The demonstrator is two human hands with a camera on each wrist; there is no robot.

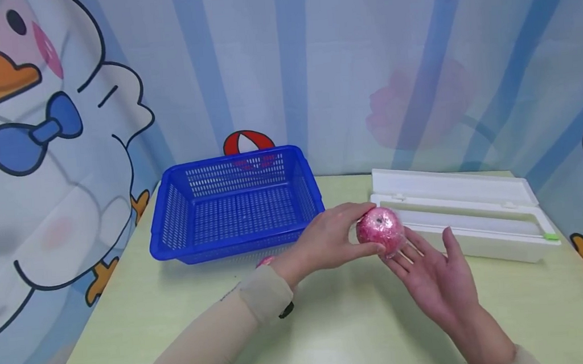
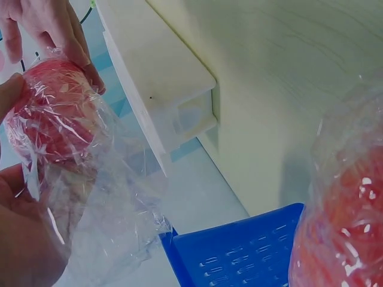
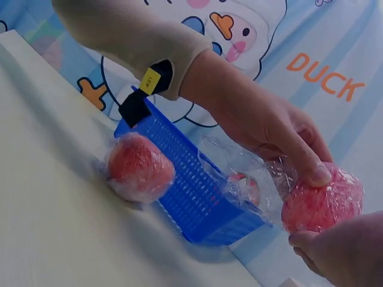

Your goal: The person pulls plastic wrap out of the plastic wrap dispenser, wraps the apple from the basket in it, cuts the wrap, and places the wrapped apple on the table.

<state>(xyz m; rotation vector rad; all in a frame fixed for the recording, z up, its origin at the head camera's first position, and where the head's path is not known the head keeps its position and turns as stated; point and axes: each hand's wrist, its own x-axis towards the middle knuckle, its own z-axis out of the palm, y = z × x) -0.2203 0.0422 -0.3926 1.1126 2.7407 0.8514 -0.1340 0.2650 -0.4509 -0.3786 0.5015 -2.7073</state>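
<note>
Over the table, the left hand (image 1: 329, 236) grips a red apple (image 1: 380, 231) between thumb and fingers. Clear cling film wraps the apple, and a loose sheet of that film (image 2: 119, 221) trails off it in the left wrist view. Palm up and with fingers extended, the right hand (image 1: 440, 284) is under the apple's right side, its fingertips at the fruit. A second film-wrapped apple (image 3: 140, 167) rests on the table beside the basket. In the head view the left forearm hides most of that one.
A blue plastic basket (image 1: 240, 246) stands at the back left of the table (image 1: 345, 338). To the back right is a long white cling film box (image 1: 481, 247), lid raised, a white roll inside and a green slider at its right end. A printed curtain (image 1: 335, 87) hangs behind.
</note>
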